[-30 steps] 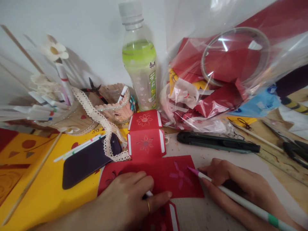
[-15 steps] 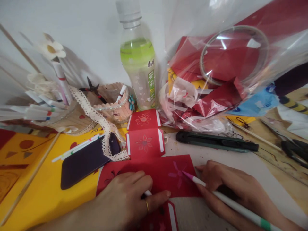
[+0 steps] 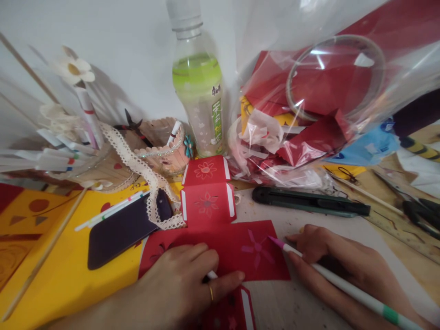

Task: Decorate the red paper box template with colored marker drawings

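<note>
A red paper cutout (image 3: 227, 243), shaped like an unfolded box with white-edged flaps, lies on a grey-white board (image 3: 343, 302). On its right panel is a pink painted flower (image 3: 257, 247) with narrow petals. My right hand (image 3: 330, 256) grips a white brush pen (image 3: 347, 286) with a pink tip and a green band; the tip is at the flower's upper right petal. Pressing down the paper's lower left is my left hand (image 3: 185, 279), fingers curled. The end of a white pen-like piece (image 3: 211, 275) pokes out between its fingers; the rest is hidden.
A green-labelled bottle (image 3: 199, 91) stands behind the paper. To the right lie a utility knife (image 3: 309, 201), a stuffed clear plastic bag (image 3: 275, 137) and scissors (image 3: 415, 206). At left are a dark phone (image 3: 117, 238), lace ribbon (image 3: 154, 201) and a pen holder (image 3: 113, 169).
My right hand has moved slightly right and up with the brush pen, its tip going from the flower's middle to the upper right petal. The pink there looks fuller. My left hand stays put.
</note>
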A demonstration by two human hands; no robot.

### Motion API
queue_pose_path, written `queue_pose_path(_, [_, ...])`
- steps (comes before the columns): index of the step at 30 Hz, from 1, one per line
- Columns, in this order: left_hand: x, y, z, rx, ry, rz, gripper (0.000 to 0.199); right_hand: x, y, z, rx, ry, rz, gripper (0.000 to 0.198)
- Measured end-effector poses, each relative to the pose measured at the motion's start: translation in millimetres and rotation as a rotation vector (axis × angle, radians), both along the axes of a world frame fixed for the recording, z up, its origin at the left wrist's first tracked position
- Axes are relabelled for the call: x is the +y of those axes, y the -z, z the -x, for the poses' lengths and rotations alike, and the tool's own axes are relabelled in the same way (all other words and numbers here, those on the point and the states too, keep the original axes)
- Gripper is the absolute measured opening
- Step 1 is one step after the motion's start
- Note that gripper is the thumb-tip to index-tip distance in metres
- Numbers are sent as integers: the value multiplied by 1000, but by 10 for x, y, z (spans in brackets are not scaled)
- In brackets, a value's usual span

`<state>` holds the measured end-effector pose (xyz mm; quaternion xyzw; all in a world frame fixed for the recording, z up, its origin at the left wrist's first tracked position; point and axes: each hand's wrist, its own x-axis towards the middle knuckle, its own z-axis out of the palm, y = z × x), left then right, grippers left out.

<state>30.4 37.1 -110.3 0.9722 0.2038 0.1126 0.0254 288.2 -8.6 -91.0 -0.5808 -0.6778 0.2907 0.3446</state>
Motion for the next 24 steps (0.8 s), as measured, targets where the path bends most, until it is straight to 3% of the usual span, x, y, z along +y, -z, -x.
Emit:
queue_pose_path(15, [5, -18, -16, 2, 13, -19, 22, 21, -3, -1, -5, -125, -88, 19])
queue_pose_path(24, [4, -33, -11, 17, 4, -16, 22, 22, 15, 78, 43, -90, -116, 20])
